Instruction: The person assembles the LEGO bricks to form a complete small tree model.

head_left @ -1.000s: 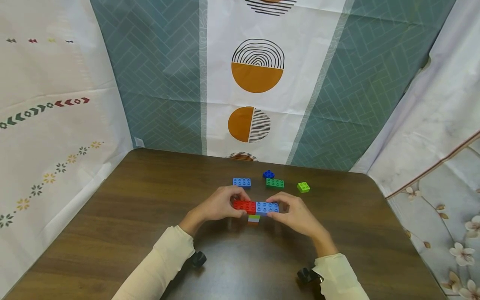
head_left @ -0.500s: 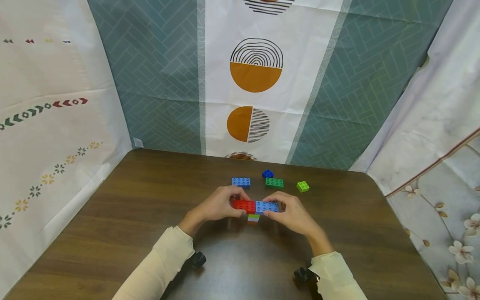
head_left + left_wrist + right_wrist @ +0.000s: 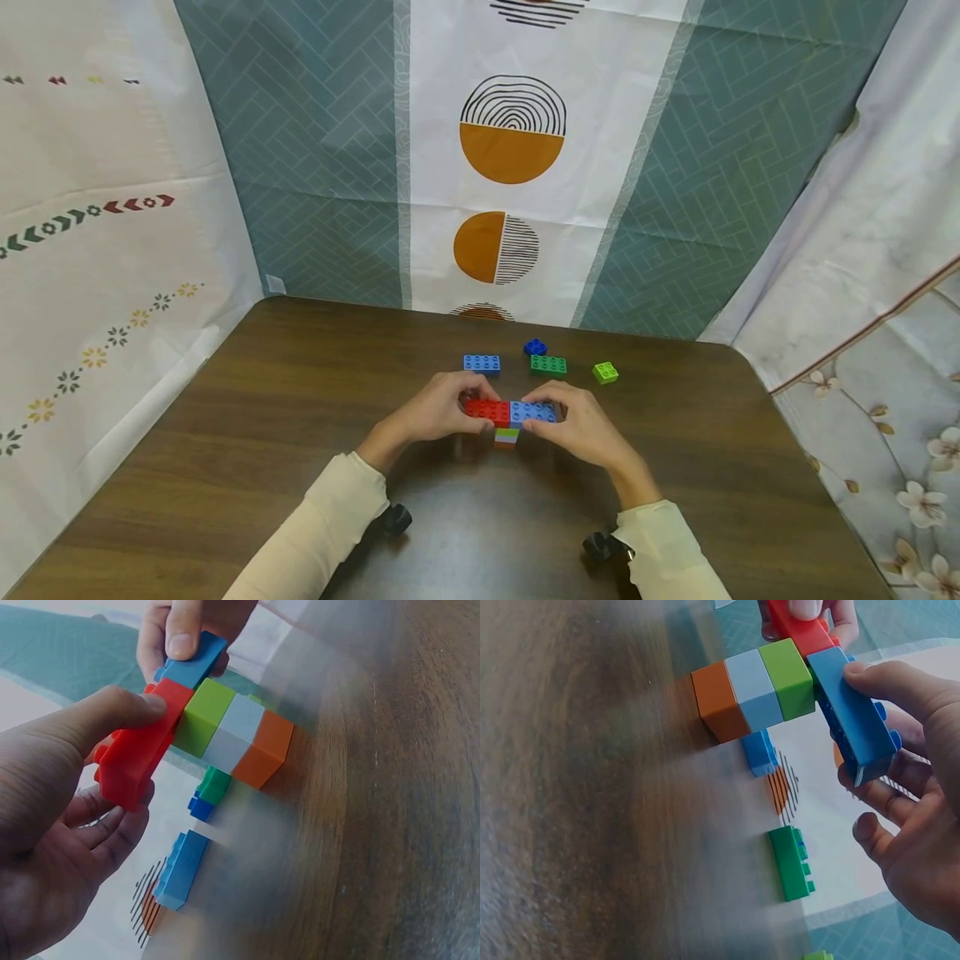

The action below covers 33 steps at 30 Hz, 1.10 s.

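A small tower of stacked toy bricks stands on the table: an orange brick point(image 3: 262, 750) at the bottom, a white brick point(image 3: 234, 733) above it, then a lime green brick point(image 3: 204, 716). Across its top lie a red brick point(image 3: 487, 412) and a blue brick point(image 3: 532, 412), end to end, each overhanging one side. My left hand point(image 3: 447, 408) pinches the red brick between thumb and fingers. With thumb and fingers, my right hand point(image 3: 581, 421) grips the blue brick; its thumb lies along the near side in the right wrist view.
Behind the hands lie another blue brick point(image 3: 482, 364), a green brick point(image 3: 548, 365), a small dark blue brick point(image 3: 535, 347) and a small lime brick point(image 3: 606, 372). A patterned cloth point(image 3: 322, 167) hangs along the table's point(image 3: 225, 467) back edge.
My right hand has slid slightly left along the blue brick, toward the red one. The left hand keeps its grip on the red brick, nearly still.
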Tool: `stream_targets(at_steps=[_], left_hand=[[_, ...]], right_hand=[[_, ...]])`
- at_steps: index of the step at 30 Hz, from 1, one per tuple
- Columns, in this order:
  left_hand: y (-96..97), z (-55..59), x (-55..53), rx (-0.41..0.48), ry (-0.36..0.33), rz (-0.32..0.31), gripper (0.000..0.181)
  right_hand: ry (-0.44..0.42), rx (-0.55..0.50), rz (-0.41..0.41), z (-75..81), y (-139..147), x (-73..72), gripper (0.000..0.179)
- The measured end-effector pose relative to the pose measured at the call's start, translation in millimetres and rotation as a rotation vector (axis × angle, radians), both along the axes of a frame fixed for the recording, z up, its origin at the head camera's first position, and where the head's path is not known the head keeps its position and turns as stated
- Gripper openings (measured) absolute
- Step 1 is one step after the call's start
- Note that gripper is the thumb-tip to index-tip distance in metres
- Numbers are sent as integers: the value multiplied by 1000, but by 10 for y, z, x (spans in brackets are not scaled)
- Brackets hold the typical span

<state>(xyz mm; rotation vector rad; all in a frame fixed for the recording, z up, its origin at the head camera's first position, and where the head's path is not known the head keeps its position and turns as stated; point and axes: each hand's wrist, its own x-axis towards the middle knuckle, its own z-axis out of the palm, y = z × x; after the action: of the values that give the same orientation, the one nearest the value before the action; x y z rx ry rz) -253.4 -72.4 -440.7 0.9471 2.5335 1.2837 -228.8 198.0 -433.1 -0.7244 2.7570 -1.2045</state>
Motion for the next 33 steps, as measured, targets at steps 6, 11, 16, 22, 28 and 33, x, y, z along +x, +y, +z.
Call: stream_targets(at_steps=[6,11,16,22,28,33], left_hand=[[19,-13,-6,17,7,12,29],[42,-26,-1,46,6,21,27],[67,-59,-1,68,-7,34,25],[72,-81,2,79,-27,45,23],[78,-96,2,89,-28,48,23],[90,-100,3,90,-31,47,23]], right_hand=[[-2,-2,8,-1,-7,-6,30],[1,-16,14,-21,-12,-10,30],[-14,-30,13,-48,-15,-11,30],[-6,-39,38,-58,-20,-23,29],[3,-59,73,-69,-31,-48,30],[2,-68,83,-75,-32,-51,29]])
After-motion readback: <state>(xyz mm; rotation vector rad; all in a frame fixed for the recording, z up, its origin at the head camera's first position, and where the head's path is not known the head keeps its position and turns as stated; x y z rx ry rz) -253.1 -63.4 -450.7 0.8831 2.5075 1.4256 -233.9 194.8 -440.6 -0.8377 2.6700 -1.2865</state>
